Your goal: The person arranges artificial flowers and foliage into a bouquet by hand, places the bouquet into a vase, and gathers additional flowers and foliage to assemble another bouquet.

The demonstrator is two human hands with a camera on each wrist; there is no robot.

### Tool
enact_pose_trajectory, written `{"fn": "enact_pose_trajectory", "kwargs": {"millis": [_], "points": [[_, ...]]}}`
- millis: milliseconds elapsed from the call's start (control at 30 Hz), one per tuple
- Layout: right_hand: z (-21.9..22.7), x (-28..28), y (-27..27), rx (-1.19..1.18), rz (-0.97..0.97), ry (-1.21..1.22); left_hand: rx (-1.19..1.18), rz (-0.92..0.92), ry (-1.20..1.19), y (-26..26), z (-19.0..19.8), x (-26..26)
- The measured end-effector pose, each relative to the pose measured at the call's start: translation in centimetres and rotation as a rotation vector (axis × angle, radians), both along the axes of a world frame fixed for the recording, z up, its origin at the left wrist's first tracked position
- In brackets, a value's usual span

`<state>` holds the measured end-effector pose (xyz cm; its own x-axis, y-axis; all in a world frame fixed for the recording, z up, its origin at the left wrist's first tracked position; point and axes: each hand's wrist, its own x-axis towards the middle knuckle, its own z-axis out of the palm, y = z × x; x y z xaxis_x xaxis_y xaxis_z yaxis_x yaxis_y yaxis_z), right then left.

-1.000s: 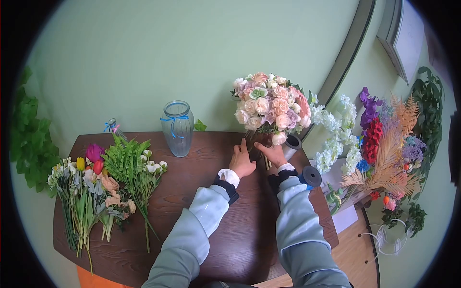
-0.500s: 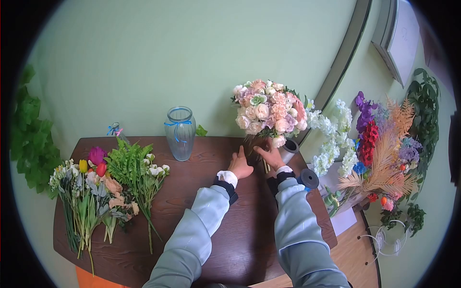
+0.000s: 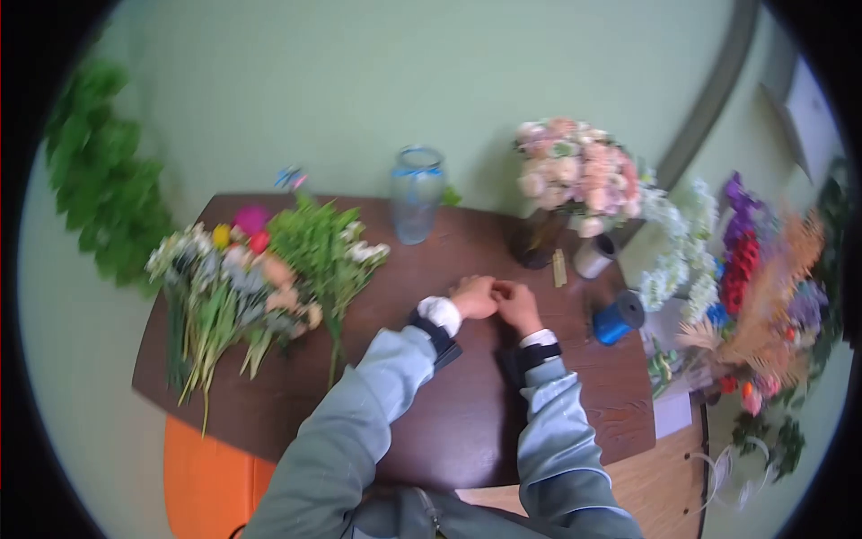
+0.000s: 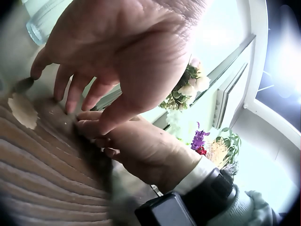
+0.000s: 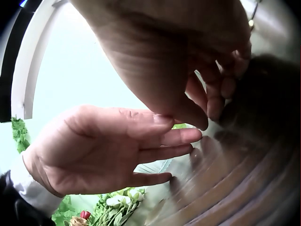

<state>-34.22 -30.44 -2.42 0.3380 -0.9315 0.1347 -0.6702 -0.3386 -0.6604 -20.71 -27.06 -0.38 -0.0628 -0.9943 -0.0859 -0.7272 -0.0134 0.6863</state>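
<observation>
Near the middle of the dark wooden table [image 3: 449, 395], my left hand [image 3: 474, 297] and right hand [image 3: 518, 307] meet at the fingertips, with nothing visible between them. In the right wrist view, the left hand [image 5: 108, 146] has its fingers straight, their tips at the tabletop. The right hand [image 4: 146, 146] rests beside it in the left wrist view, fingers loosely bent. Beyond the hands, a bouquet of pink, white and lilac flowers [image 3: 575, 171] stands in a dark vase [image 3: 539, 238]. A clear glass vase [image 3: 417, 211] with a blue ribbon is at the back edge.
Cut flowers and greenery [image 3: 242, 296] lie across the table's left side. At the right are a blue ribbon spool [image 3: 616, 319], a pale roll [image 3: 594, 256] and short tan sticks [image 3: 559, 268]. More colourful flowers [image 3: 741, 260] stand past the right edge.
Both hands have left the base of the bouquet's vase and come back toward the body, meeting over the table. The head view has shifted, so the table sits higher and further right.
</observation>
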Motion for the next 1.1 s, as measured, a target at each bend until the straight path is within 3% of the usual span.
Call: {"fn": "enact_pose_trajectory", "kwargs": {"millis": [33, 100, 167, 267, 333, 500, 567, 733, 800, 900, 1100], "points": [[-0.5, 0.3, 0.1, -0.051, 0.031, 0.042, 0.026, -0.053, -0.002, 1.0, 0.6, 0.5], [-1.4, 0.5, 0.0, -0.1, 0.029, 0.076, 0.001, 0.014, -0.159, 2.4, 0.3, 0.7], [-1.1, 0.6, 0.1, -0.078, 0.035, 0.113, 0.06, -0.073, -0.176, 3.7, 1.1, 1.7], [-2.3, 0.7, -0.4, 0.096, 0.081, -0.009, 0.059, -0.108, -0.103, 6.0, 2.1, 3.1], [-2.8, 1.1, 0.1, 0.2, 0.114, -0.251, 0.052, -0.135, -0.056, 7.6, 2.9, 4.3], [1.2, 5.8, 5.8, 0.379, 0.203, -0.392, -0.064, -0.251, 0.073, 13.1, 6.3, 8.8], [2.5, 7.8, 7.6, 0.521, 0.354, -0.431, -0.107, -0.197, 0.123, 14.8, 6.9, 11.3], [4.4, 12.9, 10.8, 0.594, 0.536, -0.405, -0.117, 0.019, 0.203, 16.8, 5.3, 17.3], [4.1, 14.7, 11.7, 0.627, 0.597, -0.366, -0.022, 0.129, 0.512, 17.1, 3.9, 19.3], [3.5, 16.2, 12.7, 0.671, 0.665, -0.38, -0.032, 0.214, 0.423, 17.4, 2.9, 20.4], [1.2, 16.7, 13.2, 0.607, 0.717, -0.32, 0.026, 0.188, 0.37, 17.0, 1.8, 20.6]]}}
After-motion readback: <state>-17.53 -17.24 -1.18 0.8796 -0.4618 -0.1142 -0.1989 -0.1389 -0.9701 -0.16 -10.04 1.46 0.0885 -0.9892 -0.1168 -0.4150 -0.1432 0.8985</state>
